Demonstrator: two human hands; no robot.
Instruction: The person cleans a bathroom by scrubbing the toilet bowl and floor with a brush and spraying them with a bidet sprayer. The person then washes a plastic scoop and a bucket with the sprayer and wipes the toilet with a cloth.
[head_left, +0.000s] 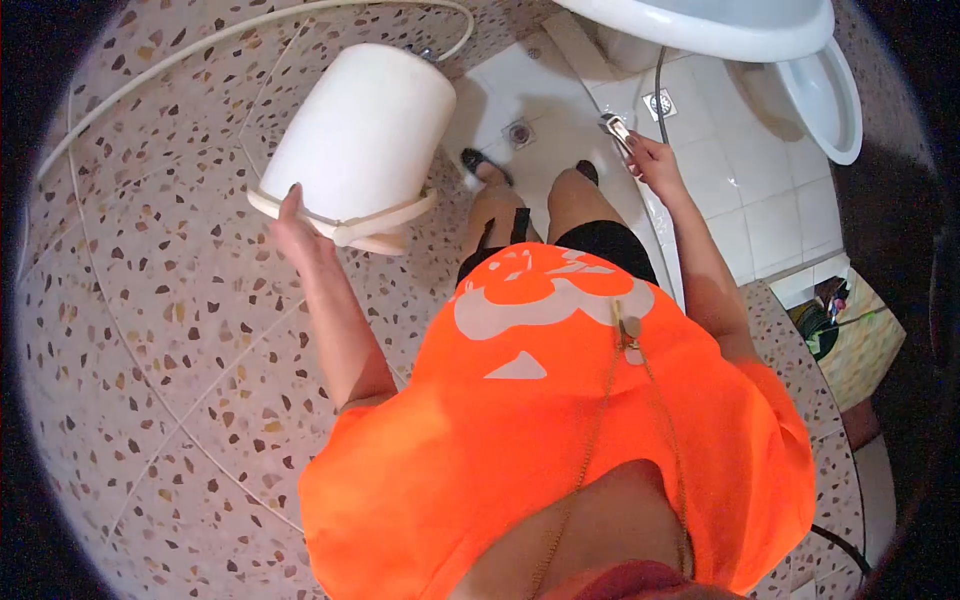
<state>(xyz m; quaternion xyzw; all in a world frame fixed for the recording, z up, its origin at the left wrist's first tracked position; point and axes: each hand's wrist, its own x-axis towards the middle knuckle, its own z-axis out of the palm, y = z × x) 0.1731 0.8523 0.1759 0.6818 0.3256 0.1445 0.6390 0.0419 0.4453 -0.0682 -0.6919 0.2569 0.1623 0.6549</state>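
Note:
My left hand (300,232) is closed on the rim of a white bucket (355,140). The bucket is tilted, its rim and pale handle turned toward me and its base pointing away. Its inside is hidden from this angle. On the other side, my right hand (655,165) is wrapped round a hand-held sprayer (618,132) with a white and silvery head. A dark hose (660,95) runs down to this hand. I cannot make out any water coming from the sprayer.
A white basin (720,35) overhangs the top right, with a toilet-seat-like pale oval (830,100) beside it. Floor drains (519,133) sit in the tiles (715,200). A white hose (250,28) curves along the speckled wall (200,300). A patterned bin-like container (850,345) stands at right.

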